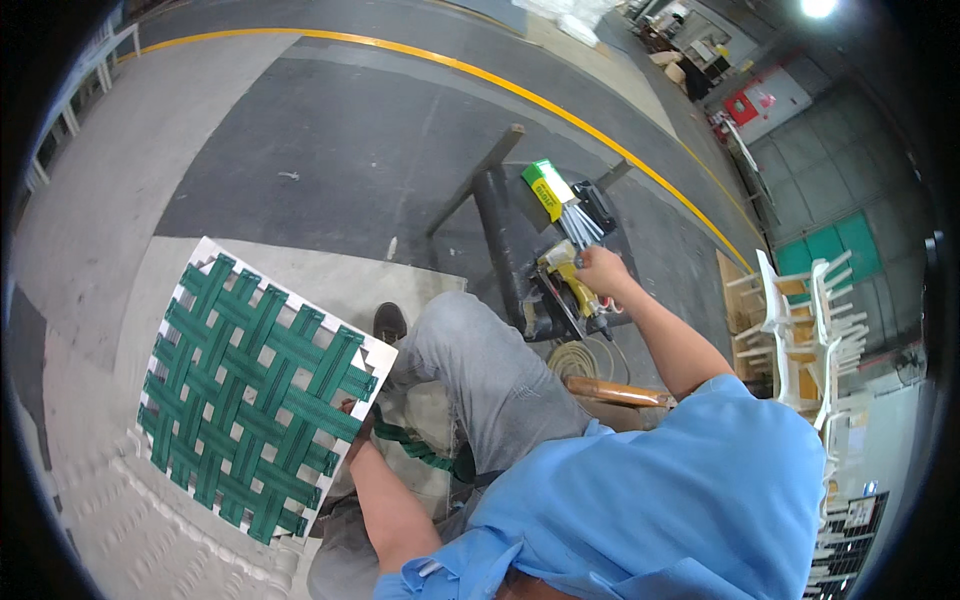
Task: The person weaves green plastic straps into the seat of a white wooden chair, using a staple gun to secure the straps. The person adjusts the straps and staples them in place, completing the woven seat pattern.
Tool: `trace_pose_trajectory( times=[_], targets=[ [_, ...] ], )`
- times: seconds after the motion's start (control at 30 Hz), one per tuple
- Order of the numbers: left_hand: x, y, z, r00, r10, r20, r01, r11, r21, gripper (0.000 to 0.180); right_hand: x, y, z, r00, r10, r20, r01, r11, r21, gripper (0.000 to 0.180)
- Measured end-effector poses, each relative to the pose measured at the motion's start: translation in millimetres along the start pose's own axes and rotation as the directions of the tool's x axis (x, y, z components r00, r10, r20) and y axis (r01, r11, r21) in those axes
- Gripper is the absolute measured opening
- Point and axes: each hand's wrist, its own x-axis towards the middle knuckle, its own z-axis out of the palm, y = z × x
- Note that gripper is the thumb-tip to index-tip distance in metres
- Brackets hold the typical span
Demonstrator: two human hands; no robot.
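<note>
I wear a loose, light blue short-sleeved cotton shirt (640,480), its fabric creased across my front, the sleeve hems ending above my elbows (both forearms are bare below them). My legs are in faded grey denim trousers (480,370), wrinkled at the knee, and one dark rounded shoe (390,322) shows past the trouser leg.

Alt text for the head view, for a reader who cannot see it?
A seated person in a blue shirt holds a white frame woven with green webbing in the left hand, while the right hand grips a yellow staple gun on a dark stand.
</note>
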Motion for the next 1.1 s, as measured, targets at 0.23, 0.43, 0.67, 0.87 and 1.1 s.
trace_pose_trajectory(
  times=[0.23,0.43,0.67,0.87,1.1],
  targets=[
    [-16,6,6,0.476,0.110,0.872,0.176,-0.984,0.028,0.025,23,35,42,0.978,0.091,0.186,-0.133,0.966,0.224,0.049],
    [1,-13,3,0.241,0.259,0.935,-0.370,-0.866,0.335,0.025,-7,0,28,0.975,-0.220,0.022,0.176,0.834,0.523,0.042],
    [5,-25,1,0.231,0.254,0.939,-0.434,-0.837,0.333,0.026,-111,-139,-47,0.839,-0.466,0.280,0.155,0.698,0.699,0.031],
    [7,-31,-4,0.253,0.262,0.931,-0.443,-0.824,0.352,0.027,-189,-260,23,0.569,-0.599,0.564,-0.047,0.661,0.749,0.034],
    [0,-30,-7,0.269,0.272,0.924,-0.460,-0.807,0.371,0.029,-211,-292,88,0.530,-0.618,0.581,0.027,0.697,0.717,0.035]
  ],
)
